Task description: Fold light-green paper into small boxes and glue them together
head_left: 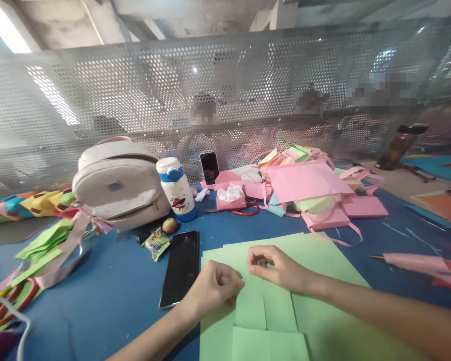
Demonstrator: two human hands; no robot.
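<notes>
A folded piece of green paper, with creased flaps, lies on larger green sheets on the blue table. At its upper left edge, my left hand is closed, thumb and fingers pinching the paper. My right hand rests by the upper edge of the same piece, fingers curled in and closed on it. The fingertips of both hands are partly hidden.
Left of the sheets lies a black phone; behind it are a snack packet, a bottle and a backpack. Pink paper bags are heaped at the back right. A pink glue gun lies right, scissors left.
</notes>
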